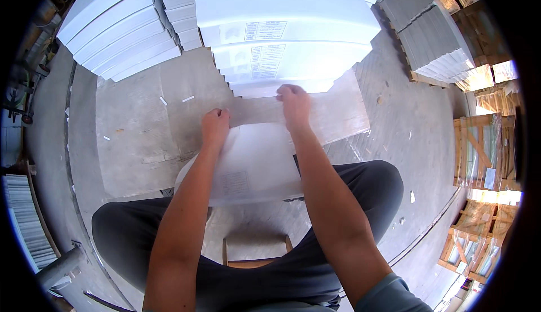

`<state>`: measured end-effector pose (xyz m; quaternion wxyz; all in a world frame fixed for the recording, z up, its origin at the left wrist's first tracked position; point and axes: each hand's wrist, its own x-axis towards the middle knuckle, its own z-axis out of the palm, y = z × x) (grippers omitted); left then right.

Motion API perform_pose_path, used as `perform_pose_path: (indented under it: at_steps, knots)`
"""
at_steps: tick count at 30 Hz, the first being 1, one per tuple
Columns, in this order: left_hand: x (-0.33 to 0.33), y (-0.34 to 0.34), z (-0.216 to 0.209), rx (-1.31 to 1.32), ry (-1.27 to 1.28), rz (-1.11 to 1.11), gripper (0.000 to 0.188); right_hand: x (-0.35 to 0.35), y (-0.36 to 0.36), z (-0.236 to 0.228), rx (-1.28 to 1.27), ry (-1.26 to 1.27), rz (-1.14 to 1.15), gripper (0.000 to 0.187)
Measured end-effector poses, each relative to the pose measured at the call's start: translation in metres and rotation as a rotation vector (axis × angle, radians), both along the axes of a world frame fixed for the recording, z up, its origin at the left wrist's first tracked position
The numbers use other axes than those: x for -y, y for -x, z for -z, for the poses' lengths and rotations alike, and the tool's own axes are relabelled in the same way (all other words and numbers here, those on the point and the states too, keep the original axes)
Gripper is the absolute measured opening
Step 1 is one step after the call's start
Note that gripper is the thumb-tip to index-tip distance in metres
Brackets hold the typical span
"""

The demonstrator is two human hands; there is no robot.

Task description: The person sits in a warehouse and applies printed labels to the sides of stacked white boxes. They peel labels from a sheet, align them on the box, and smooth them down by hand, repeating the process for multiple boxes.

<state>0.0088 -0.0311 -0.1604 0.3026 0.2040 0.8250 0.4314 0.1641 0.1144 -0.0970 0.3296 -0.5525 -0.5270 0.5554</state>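
Observation:
Between my knees lies a white, slightly see-through packet or sheet [256, 163] with a faint printed block near its near edge. My left hand [215, 126] is just beyond its far left corner, fingers curled together. Further forward, my right hand [295, 105] is slightly blurred, with bent fingers drawn together near the foot of a tall stack of white cartons [276, 61]. Anything pinched in either hand is too small or hidden to make out. Printed labels mark the front sides of the stacked cartons.
More white cartons [121, 30] are stacked at the far left. Large flat sheets [132, 120] cover the floor ahead, with small paper scraps. A pallet of grey-white stacks [428, 36] stands far right, and wooden crates [479, 151] line the right side.

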Motion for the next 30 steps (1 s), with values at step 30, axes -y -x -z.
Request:
perform_pose_path:
  at_steps: [30]
  knots:
    - [0.108,0.034,-0.161,-0.314,0.164,-0.308,0.047,0.136,-0.104,-0.186,0.035,0.331,-0.837,0.052]
